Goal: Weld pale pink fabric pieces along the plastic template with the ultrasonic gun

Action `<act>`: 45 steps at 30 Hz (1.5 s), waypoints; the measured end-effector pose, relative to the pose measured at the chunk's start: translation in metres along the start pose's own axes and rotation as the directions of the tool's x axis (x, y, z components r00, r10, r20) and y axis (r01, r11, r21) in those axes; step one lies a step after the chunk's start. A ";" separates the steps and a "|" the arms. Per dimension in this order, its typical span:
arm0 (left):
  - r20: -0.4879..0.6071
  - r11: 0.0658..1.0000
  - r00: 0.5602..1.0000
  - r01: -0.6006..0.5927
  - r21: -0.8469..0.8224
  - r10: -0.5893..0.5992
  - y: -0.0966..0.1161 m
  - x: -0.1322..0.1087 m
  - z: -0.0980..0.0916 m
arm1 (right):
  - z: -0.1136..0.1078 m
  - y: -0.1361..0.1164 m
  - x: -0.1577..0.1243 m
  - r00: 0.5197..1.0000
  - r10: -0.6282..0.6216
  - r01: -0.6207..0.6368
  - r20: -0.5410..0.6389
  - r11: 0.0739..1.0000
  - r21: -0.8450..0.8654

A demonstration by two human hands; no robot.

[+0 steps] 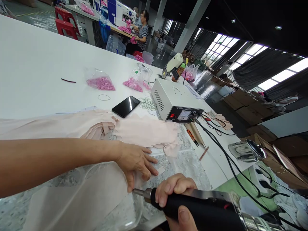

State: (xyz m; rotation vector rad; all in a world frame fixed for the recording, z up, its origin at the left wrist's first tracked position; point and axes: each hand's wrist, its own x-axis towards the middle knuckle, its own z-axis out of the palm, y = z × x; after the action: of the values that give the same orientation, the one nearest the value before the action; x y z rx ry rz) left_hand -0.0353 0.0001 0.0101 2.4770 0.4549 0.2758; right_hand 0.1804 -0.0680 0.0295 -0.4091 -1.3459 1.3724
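Tapering forward, the black tool [207, 209] seems metal-tipped.

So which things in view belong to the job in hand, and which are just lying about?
Seem part of the job:
tool, in the right grip
clear plate, by the left grip
pale fabric
box, probably feeding the tool

Seem just lying about:
phone
snips
jar
bags of pink bits
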 end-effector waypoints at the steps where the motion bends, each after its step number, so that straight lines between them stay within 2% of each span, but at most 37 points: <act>1: 0.002 1.000 1.000 -0.001 0.010 0.001 0.001 0.000 0.000 | 0.001 0.000 0.000 1.000 0.004 -0.004 -0.004 1.000 0.004; 7: -0.022 0.996 0.999 0.031 0.086 -0.029 0.011 0.001 -0.007 | -0.003 -0.007 -0.002 0.999 0.048 -0.048 -0.005 0.997 0.055; 10: -0.060 0.986 0.996 0.070 0.150 -0.061 0.023 0.000 -0.016 | -0.013 -0.015 0.001 0.996 0.006 -0.001 -0.094 0.999 0.046; 13: -0.148 0.958 0.981 0.162 0.238 -0.128 0.047 -0.002 -0.017 | -0.025 -0.021 0.006 0.970 -0.064 0.063 -0.235 0.998 -0.014; 14: -0.194 0.938 0.967 0.216 0.272 -0.166 0.057 -0.002 -0.012 | -0.029 -0.022 0.008 0.956 -0.090 0.085 -0.280 0.996 -0.030; 16: -0.318 0.869 0.911 0.367 0.332 -0.263 0.076 -0.002 0.005 | -0.036 -0.021 0.012 0.930 -0.125 0.117 -0.345 0.992 -0.045; 19: -0.453 0.766 0.836 0.502 0.402 -0.310 0.091 0.002 0.043 | -0.045 -0.016 0.016 0.910 -0.155 0.156 -0.385 0.987 -0.027; 22: -0.499 0.716 0.828 0.510 0.476 -0.258 0.091 0.007 0.073 | -0.050 -0.015 0.018 0.906 -0.155 0.175 -0.394 0.984 0.016; 25: -0.471 0.729 0.866 0.433 0.531 -0.171 0.091 0.008 0.078 | -0.053 -0.022 0.015 0.909 -0.146 0.177 -0.390 0.983 0.044; 30: -0.341 0.780 0.933 0.296 0.551 -0.113 0.102 -0.002 0.062 | -0.057 -0.025 0.012 0.908 -0.152 0.184 -0.389 0.982 0.044; 32: -0.347 0.739 0.930 0.320 0.593 -0.124 0.103 -0.010 0.064 | -0.057 -0.019 0.014 0.916 -0.146 0.180 -0.372 0.982 0.057; 35: -0.420 0.655 0.896 0.403 0.638 -0.142 0.097 -0.019 0.077 | -0.056 -0.008 0.020 0.926 -0.143 0.187 -0.350 0.978 0.095; 37: -0.422 0.642 0.893 0.417 0.643 -0.157 0.094 -0.018 0.083 | -0.055 -0.004 0.023 0.927 -0.153 0.199 -0.342 0.974 0.104; 39: -0.414 0.666 0.891 0.424 0.614 -0.186 0.093 -0.010 0.084 | -0.055 -0.004 0.025 0.925 -0.167 0.213 -0.342 0.972 0.101; 42: -0.387 0.755 0.891 0.420 0.503 -0.238 0.095 0.009 0.073 | -0.057 -0.008 0.027 0.915 -0.180 0.229 -0.360 0.968 0.098; 45: -0.242 0.850 0.947 0.300 0.433 -0.211 0.101 0.020 0.056 | -0.061 -0.015 0.028 0.899 -0.194 0.248 -0.392 0.964 0.093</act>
State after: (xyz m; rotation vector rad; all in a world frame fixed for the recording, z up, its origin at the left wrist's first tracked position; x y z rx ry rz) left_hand 0.0260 -0.0981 0.0273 2.8183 1.0318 0.3180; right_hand 0.2294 -0.0196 0.0369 -0.3899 -0.9374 1.1199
